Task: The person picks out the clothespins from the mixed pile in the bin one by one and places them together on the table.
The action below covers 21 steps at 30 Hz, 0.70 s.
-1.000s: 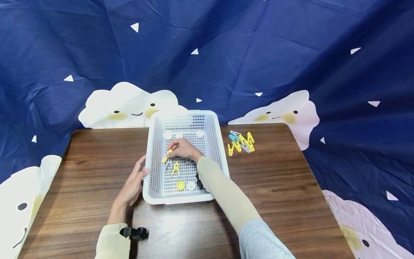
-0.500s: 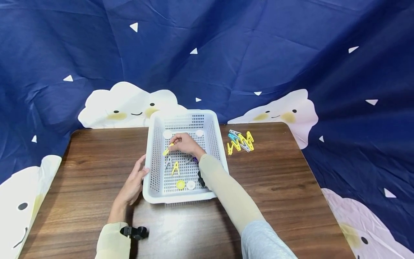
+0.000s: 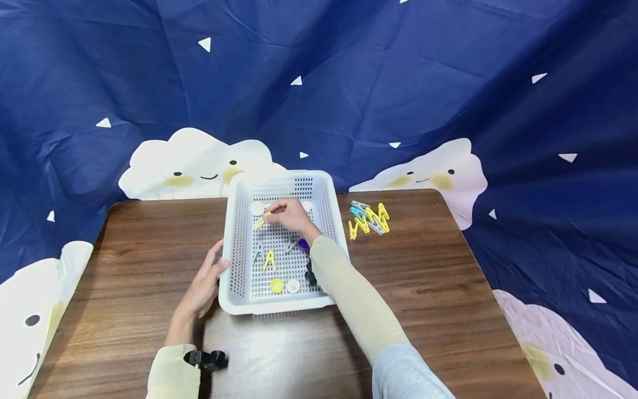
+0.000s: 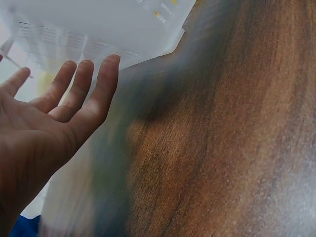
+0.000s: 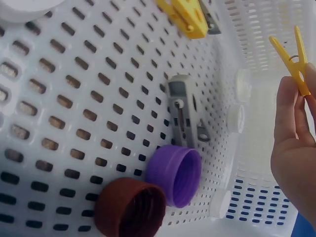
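My right hand [image 3: 294,215] pinches a yellow clothespin [image 5: 297,66] by one end above the floor of a white perforated plastic basket [image 3: 279,306]. Fingers slightly bent, my left hand [image 3: 201,285] touches the basket's left side from outside. On the basket floor lie another yellow clothespin [image 3: 269,259] and two grey clothespins, one left [image 3: 257,253] and one right [image 5: 181,108]. Bottle caps lie about them: purple [image 5: 173,173], brown [image 5: 111,205], yellow [image 3: 277,286] and several white ones [image 3: 293,286]. The right forearm covers part of the basket's right side.
A pile of yellow, blue and grey clothespins [image 3: 371,217] lies on the wooden table [image 3: 428,288], right of the basket. Behind the table hangs a dark blue curtain [image 3: 349,72] with cloud prints. A black strapped device [image 3: 206,360] sits on the left wrist.
My right hand has moved toward the back of the basket, carrying the yellow clothespin. The purple cap has come into sight. My left hand stays at the basket's side.
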Each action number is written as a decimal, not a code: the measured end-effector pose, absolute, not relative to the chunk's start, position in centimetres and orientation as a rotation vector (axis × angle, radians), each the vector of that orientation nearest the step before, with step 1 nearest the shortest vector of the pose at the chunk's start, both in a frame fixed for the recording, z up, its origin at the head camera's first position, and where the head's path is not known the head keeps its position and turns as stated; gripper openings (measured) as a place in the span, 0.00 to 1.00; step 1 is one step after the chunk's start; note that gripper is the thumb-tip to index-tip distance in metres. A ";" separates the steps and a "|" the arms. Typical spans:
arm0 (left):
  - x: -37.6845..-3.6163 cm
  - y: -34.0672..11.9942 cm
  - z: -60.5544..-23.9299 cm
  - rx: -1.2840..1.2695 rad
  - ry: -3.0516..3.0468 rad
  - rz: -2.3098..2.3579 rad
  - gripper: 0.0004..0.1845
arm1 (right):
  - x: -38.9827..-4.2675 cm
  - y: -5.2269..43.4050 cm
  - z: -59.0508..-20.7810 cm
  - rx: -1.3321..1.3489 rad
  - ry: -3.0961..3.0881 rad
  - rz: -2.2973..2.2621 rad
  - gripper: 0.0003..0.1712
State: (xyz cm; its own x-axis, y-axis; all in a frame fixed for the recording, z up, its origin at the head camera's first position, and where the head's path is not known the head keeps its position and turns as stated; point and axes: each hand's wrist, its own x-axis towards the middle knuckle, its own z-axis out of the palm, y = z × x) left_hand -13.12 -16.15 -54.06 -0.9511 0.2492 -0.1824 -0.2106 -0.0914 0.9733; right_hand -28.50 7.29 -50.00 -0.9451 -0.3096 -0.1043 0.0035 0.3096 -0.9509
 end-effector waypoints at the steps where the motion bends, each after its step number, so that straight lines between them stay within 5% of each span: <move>1: -13.1 -16.1 -54.1 0.043 1.880 2.116 0.31 | -28.5 7.4 -49.8 -0.270 2.302 -1.699 0.10; 21: -13.2 -16.2 -54.2 0.076 1.885 2.128 0.32 | -28.4 8.5 -48.0 -0.193 2.210 -1.977 0.12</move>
State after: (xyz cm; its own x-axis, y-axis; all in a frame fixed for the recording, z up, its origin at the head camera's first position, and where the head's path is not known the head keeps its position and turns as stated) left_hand -13.17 -16.17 -54.21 -0.9546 0.2543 -0.1555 -0.1850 -0.0965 0.9780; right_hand -28.39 8.54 -48.03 -0.9773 -0.2082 -0.0397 0.0164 0.1127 -0.9935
